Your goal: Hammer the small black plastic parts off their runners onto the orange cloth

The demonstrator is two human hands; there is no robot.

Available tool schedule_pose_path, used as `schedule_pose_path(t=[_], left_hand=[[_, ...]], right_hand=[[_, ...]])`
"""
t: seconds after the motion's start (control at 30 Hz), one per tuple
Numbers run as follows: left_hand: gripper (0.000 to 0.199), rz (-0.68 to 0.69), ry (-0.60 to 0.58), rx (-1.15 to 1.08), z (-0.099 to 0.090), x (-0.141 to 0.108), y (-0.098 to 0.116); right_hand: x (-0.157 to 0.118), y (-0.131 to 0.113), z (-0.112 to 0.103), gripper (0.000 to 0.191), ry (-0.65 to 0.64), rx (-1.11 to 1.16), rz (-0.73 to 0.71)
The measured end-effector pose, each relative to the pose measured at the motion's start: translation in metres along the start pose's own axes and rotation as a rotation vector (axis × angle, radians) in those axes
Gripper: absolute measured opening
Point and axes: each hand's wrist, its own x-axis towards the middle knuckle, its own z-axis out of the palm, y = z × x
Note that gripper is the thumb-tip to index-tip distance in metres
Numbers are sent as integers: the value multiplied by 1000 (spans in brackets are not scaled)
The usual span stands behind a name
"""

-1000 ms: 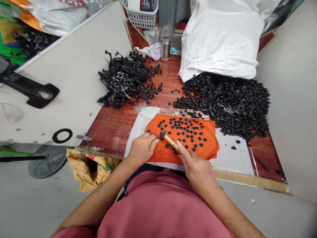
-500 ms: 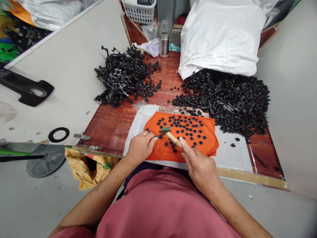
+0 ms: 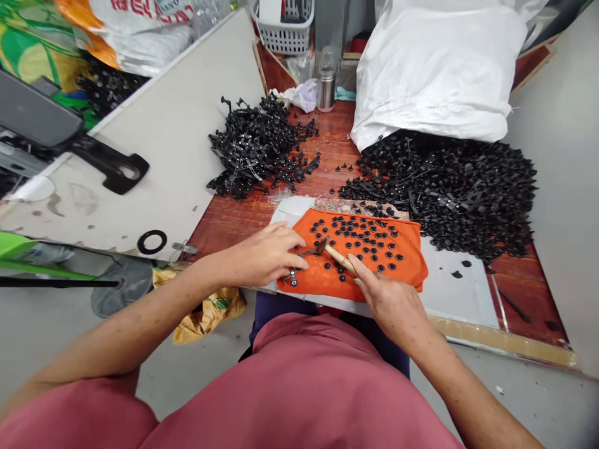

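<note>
An orange cloth lies at the front of the red-brown table, with many small round black pieces on it. My right hand is closed round the wooden handle of a small hammer, whose dark head rests over the cloth. Above the cloth's left side is my left hand, its fingers spread. Just below those fingers a small black part with a shiny round centre shows. Another thin black piece lies between the left fingertips and the hammer head.
Tangled black parts are heaped at the back left. A larger black heap spills from a white sack on the right. A steel bottle stands at the back. A black ring lies on the pale panel at left.
My left hand has opened from its pinch on a thin black piece. The black part with the shiny centre now shows under it. The whole view has shifted, bringing more of the left side in.
</note>
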Motion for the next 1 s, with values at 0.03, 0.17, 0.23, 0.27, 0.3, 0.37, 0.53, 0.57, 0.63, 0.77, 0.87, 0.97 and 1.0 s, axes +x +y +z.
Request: schedule_pose_path(t=[0.03,0.17,0.23,0.27,0.3,0.37,0.53,0.57,0.63,0.77,0.87,0.97,1.0], left_hand=[[34,24,-61,2,2,3,4],[18,38,-154,64,16,15,11],[19,50,-125,39,18,17,9],[20,51,-108,21,17,16,8],[19,44,-89,11,15,13,7],[13,3,-14,41,9,6,5],[19,-248,352,209,10,-12,3],[21,-291,406,224,14,-11,3],[23,-388,490,214,25,-6,3],[31,-594,510,-37,47,17,8],[31,-575,432,-319,56,32,10],[34,-538,390,-582,55,37,9],[35,-525,375,-656,54,38,9]], right_hand=[[1,0,-1,56,3,0,-3],[4,-2,-5,55,2,-2,-7],[4,0,-9,55,5,56,-12],[3,1,-12,55,23,126,-11],[1,4,-14,54,51,224,-4],[-6,11,-18,53,151,438,52],[-29,29,-12,52,244,701,223],[-33,30,-9,52,223,719,223],[-40,30,-1,51,174,738,212],[-49,25,12,50,128,782,232],[-55,24,19,50,147,809,257],[-60,25,23,49,149,814,283],[-61,25,23,49,149,821,293]])
